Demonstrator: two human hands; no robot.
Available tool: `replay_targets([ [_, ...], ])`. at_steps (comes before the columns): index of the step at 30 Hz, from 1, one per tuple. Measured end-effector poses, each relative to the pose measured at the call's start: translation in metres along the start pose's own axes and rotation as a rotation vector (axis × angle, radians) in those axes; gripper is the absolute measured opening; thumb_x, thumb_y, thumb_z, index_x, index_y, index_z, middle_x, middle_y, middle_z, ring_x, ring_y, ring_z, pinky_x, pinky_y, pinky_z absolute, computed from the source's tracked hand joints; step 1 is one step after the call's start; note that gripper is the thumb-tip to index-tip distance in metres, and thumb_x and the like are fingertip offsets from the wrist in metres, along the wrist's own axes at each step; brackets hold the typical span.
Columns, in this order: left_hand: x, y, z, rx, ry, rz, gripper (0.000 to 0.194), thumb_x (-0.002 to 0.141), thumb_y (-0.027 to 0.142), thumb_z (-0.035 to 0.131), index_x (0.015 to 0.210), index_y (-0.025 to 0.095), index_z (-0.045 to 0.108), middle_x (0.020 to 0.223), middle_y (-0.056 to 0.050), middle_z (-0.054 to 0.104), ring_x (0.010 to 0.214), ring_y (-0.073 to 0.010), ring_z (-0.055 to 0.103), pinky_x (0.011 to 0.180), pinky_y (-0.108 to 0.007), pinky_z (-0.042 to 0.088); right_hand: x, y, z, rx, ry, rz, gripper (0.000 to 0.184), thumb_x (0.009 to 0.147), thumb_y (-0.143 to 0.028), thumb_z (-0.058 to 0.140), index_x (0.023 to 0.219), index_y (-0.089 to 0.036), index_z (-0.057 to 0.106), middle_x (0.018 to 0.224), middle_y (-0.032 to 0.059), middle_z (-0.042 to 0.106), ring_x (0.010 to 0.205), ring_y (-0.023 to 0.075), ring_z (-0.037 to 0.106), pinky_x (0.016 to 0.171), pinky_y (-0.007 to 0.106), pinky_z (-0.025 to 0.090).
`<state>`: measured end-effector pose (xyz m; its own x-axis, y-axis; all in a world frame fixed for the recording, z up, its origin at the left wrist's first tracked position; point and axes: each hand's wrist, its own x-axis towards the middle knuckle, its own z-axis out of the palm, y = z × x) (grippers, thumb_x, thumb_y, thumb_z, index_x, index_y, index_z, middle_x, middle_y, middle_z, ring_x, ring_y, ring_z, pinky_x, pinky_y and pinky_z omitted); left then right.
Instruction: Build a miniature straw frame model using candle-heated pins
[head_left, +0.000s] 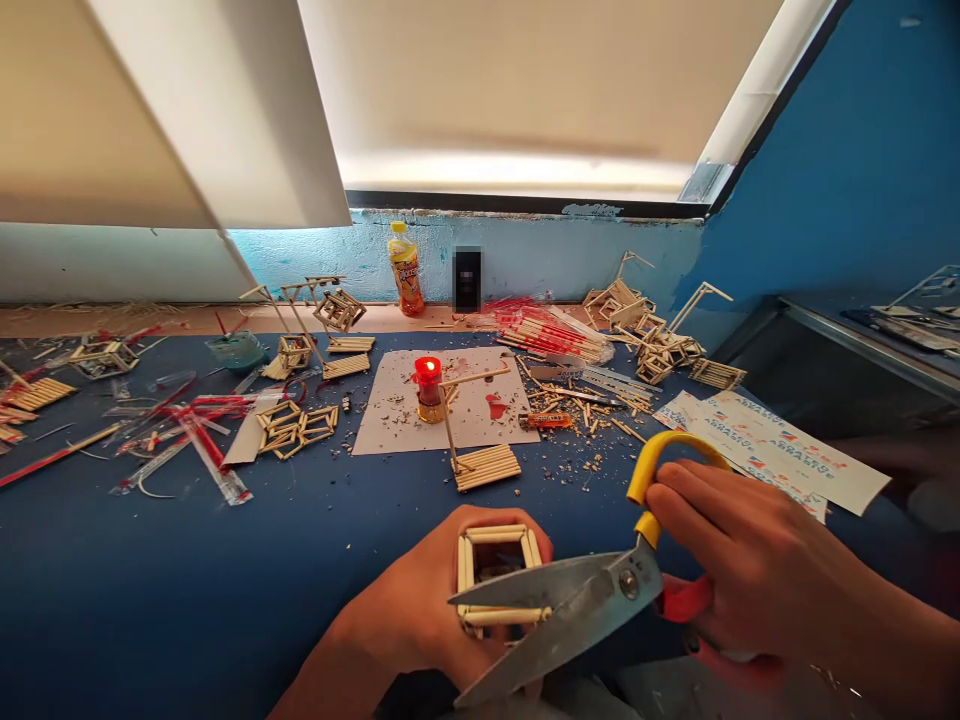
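Observation:
My left hand [420,585] is wrapped round a small box-like frame of pale wooden sticks [495,534], its square opening facing up. My right hand [757,550] grips a pair of scissors [611,585] with one yellow and one red handle loop. The blades are apart. One blade passes over the near part of the frame; the other points down past my left hand. Whether a blade touches the frame, I cannot tell. Just beyond my hands stands a small stick base with an upright post and arm [486,468].
A lit red candle [428,385] stands on a crumb-strewn card [382,430], near the stick post. Behind are a drink bottle [406,275] and bundled sticks [551,335]. An orange lighter [546,421], sandpaper sheets [795,450], plastic wrappers [202,440] and several stick frames [296,430] surround it.

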<state>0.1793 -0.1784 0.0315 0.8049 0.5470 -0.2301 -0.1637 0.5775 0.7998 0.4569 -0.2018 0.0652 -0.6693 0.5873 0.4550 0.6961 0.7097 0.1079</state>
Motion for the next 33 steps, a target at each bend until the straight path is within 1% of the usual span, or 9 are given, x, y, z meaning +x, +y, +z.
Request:
replay_targets([
  [4,0.006,-0.003,-0.005,-0.04,-0.036,-0.043,0.053,0.046,0.015,0.089,0.089,0.021,0.059,0.063,0.0,0.073,0.046,-0.0126,0.062,0.035,-0.015,0.047,-0.001,-0.004,0.002,-0.086,0.08,0.008,0.007,0.086,-0.014,0.054,0.084,-0.02,0.053,0.064,0.0005,0.056,0.054,0.0158,0.049,0.052,0.03,0.038],
  [8,0.011,-0.009,-0.01,-0.042,-0.006,0.037,0.052,0.042,0.004,0.077,0.088,0.019,0.059,0.06,0.002,0.07,0.046,-0.0121,0.062,0.035,-0.015,0.048,-0.006,-0.007,0.013,-0.07,0.123,0.038,0.024,0.088,-0.014,0.055,0.068,-0.023,0.046,0.053,-0.0043,0.046,0.044,0.012,0.041,0.047,0.029,0.032],
  [10,0.011,-0.011,-0.01,-0.053,0.052,0.085,0.052,0.042,0.0,0.072,0.088,0.019,0.059,0.064,0.004,0.068,0.05,-0.0125,0.065,0.038,-0.015,0.051,-0.011,-0.008,0.021,0.072,0.036,0.192,0.031,0.093,-0.022,0.056,0.066,-0.023,0.042,0.053,-0.0064,0.044,0.044,0.0096,0.038,0.045,0.026,0.029],
  [14,0.008,-0.014,-0.001,-0.011,0.206,0.252,0.057,0.043,-0.004,0.072,0.092,0.021,0.059,0.073,0.006,0.065,0.057,-0.0129,0.067,0.042,-0.015,0.052,-0.019,-0.013,0.028,0.504,-0.267,0.503,0.047,0.096,-0.047,0.06,0.067,-0.023,0.031,0.056,-0.008,0.037,0.049,0.0091,0.03,0.044,0.023,0.027],
  [17,0.004,-0.012,0.007,0.089,0.273,0.373,0.059,0.045,-0.007,0.07,0.095,0.021,0.058,0.074,0.005,0.067,0.062,-0.0138,0.068,0.048,-0.014,0.052,-0.021,-0.024,0.025,0.668,-0.306,0.578,0.035,0.095,-0.045,0.057,0.074,-0.024,0.038,0.063,-0.0051,0.047,0.053,0.0118,0.039,0.044,0.024,0.033],
  [20,0.001,-0.01,0.011,0.189,0.318,0.414,0.058,0.048,-0.008,0.068,0.097,0.022,0.058,0.073,0.004,0.071,0.062,-0.0131,0.067,0.053,-0.016,0.053,-0.016,-0.04,0.02,0.582,-0.192,0.551,0.024,0.082,-0.034,0.068,0.089,-0.025,0.047,0.079,-0.0011,0.061,0.061,0.0165,0.056,0.051,0.026,0.046],
  [24,-0.002,-0.01,0.013,0.319,0.39,0.475,0.052,0.053,-0.003,0.071,0.097,0.022,0.058,0.074,0.005,0.066,0.059,-0.0085,0.059,0.053,-0.014,0.049,-0.008,-0.053,0.02,0.406,-0.154,0.556,0.046,0.061,-0.017,0.073,0.097,-0.026,0.046,0.085,0.0002,0.064,0.063,0.0182,0.061,0.053,0.028,0.051],
  [29,0.001,-0.008,0.015,0.426,0.474,0.537,0.05,0.051,-0.001,0.075,0.093,0.022,0.058,0.072,0.006,0.064,0.058,-0.0084,0.056,0.051,-0.013,0.046,-0.003,-0.058,0.028,0.311,-0.095,0.524,0.053,0.057,-0.019,0.073,0.102,-0.025,0.045,0.096,0.0074,0.065,0.078,0.0252,0.066,0.062,0.033,0.056],
  [33,0.002,-0.007,0.014,0.539,0.512,0.546,0.045,0.053,0.004,0.077,0.089,0.023,0.057,0.069,0.006,0.065,0.056,-0.0089,0.055,0.048,-0.014,0.044,-0.002,-0.063,0.033,0.293,-0.077,0.511,0.055,0.054,-0.017,0.073,0.101,-0.024,0.045,0.095,0.007,0.064,0.078,0.025,0.065,0.062,0.034,0.057],
])
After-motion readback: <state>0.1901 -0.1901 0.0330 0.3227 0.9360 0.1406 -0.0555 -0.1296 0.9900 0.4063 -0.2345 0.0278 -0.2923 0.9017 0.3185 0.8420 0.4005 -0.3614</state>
